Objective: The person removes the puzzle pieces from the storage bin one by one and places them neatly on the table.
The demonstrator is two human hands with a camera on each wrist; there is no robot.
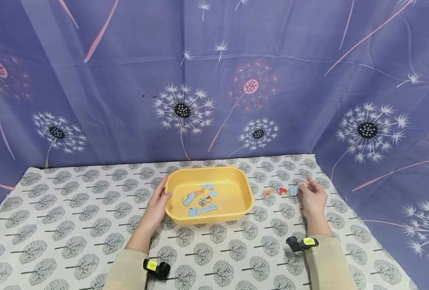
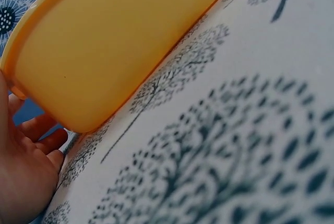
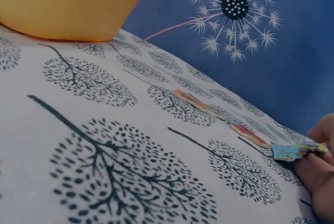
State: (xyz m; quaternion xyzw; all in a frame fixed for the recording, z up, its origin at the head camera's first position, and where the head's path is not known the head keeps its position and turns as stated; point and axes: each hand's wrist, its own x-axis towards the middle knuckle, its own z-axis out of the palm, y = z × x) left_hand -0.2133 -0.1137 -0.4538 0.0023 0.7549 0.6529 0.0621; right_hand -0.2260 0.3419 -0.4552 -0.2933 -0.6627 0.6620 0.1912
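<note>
A yellow plastic tub (image 1: 211, 219) sits near the middle of the table. My left hand (image 1: 158, 203) grips its left end, thumb over the rim and the other fingers along the outside wall. Inside lie several small flat puzzle pieces (image 1: 208, 208), mostly light blue. To the right of the tub, an orange piece (image 1: 268, 192), a red piece (image 1: 282, 191) and a light blue piece (image 1: 293, 191) form a short row. At the row's right end my right hand (image 1: 314, 199) pinches a yellowish puzzle piece (image 3: 319, 149), partly covered by the fingers.
A white cloth with grey tree prints (image 1: 91, 249) covers the table. Behind and to the right hangs a blue-purple curtain (image 1: 127, 100) with dandelion prints, meeting the table's far edge. Each wrist carries a black camera (image 1: 297, 243).
</note>
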